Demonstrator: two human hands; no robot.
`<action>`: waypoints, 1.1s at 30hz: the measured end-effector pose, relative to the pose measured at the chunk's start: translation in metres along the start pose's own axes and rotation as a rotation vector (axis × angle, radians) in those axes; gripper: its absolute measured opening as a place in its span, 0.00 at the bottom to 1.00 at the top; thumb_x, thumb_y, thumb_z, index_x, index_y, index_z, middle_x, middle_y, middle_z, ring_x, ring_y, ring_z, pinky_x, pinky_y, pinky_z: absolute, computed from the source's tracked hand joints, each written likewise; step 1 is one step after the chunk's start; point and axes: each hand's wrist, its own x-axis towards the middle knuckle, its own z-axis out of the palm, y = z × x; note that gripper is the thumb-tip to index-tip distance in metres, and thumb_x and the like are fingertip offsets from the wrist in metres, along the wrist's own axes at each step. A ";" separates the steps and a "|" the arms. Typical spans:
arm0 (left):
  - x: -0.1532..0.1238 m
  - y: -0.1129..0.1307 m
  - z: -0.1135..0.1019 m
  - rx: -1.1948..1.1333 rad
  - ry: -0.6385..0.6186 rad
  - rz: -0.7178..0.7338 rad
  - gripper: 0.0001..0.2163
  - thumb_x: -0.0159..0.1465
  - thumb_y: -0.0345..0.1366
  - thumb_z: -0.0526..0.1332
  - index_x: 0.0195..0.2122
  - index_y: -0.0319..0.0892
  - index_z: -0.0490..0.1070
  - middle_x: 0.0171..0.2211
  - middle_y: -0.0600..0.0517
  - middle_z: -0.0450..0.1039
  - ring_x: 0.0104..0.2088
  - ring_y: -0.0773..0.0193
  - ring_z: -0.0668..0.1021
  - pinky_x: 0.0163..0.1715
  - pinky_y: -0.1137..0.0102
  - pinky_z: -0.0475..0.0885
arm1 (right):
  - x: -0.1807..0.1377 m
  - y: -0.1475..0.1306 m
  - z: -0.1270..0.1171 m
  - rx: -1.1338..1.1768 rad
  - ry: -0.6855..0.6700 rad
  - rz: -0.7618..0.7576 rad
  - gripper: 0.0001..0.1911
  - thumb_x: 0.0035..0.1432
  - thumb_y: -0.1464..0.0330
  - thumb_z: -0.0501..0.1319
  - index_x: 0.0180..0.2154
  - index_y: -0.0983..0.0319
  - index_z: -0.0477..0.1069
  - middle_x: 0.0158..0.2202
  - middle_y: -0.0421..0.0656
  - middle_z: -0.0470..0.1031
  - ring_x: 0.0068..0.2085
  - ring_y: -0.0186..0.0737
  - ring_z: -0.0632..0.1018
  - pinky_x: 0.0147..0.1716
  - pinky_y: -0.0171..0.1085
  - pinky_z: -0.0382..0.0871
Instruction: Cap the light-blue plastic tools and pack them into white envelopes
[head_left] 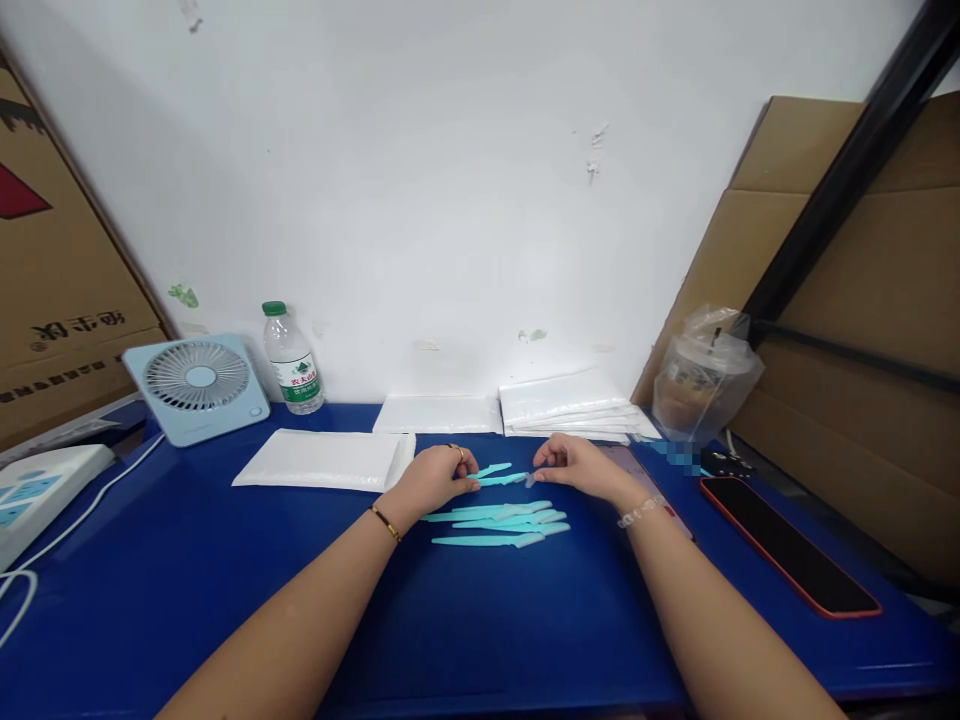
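Note:
My left hand pinches the handle end of a turquoise eyebrow razor just above the blue table. At the razor's blade end, a small clear cap is between the fingertips of my right hand; whether the cap still touches the blade I cannot tell. Behind the held razor, another turquoise razor is partly hidden by my left fingers. Nearer to me, several more razors lie in a loose pile, with one razor at its front edge, blade ends to the right.
A white padded envelope lies left of my hands; more envelopes are stacked against the wall. A fan and water bottle stand at left. On the right are a phone and a bagged drink cup.

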 end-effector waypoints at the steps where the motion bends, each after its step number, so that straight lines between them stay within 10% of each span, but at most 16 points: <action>1: -0.001 0.002 -0.001 -0.002 0.010 0.000 0.11 0.55 0.45 0.60 0.34 0.44 0.73 0.30 0.53 0.73 0.30 0.64 0.73 0.26 0.73 0.60 | -0.001 -0.005 0.003 -0.010 0.005 -0.038 0.16 0.48 0.58 0.64 0.34 0.64 0.73 0.28 0.41 0.69 0.29 0.34 0.69 0.28 0.32 0.63; 11: -0.010 0.017 -0.001 -0.094 -0.228 0.095 0.12 0.54 0.44 0.60 0.32 0.43 0.76 0.29 0.52 0.74 0.27 0.67 0.73 0.24 0.74 0.60 | -0.001 -0.023 0.030 -0.143 -0.193 -0.199 0.11 0.50 0.60 0.63 0.31 0.61 0.73 0.32 0.40 0.66 0.29 0.32 0.67 0.26 0.31 0.61; 24: 0.001 0.008 0.003 -0.046 -0.007 -0.006 0.12 0.56 0.45 0.59 0.35 0.43 0.74 0.32 0.51 0.74 0.32 0.63 0.74 0.29 0.72 0.63 | -0.001 -0.001 0.003 -0.068 -0.003 -0.020 0.14 0.47 0.60 0.64 0.32 0.64 0.73 0.26 0.40 0.70 0.27 0.33 0.69 0.26 0.32 0.62; 33: -0.002 0.015 0.010 0.058 -0.012 0.179 0.10 0.54 0.45 0.62 0.31 0.45 0.76 0.31 0.52 0.74 0.34 0.62 0.74 0.31 0.71 0.62 | -0.007 -0.012 0.003 -0.237 -0.205 -0.082 0.09 0.45 0.63 0.66 0.27 0.62 0.74 0.32 0.41 0.69 0.28 0.33 0.69 0.26 0.32 0.61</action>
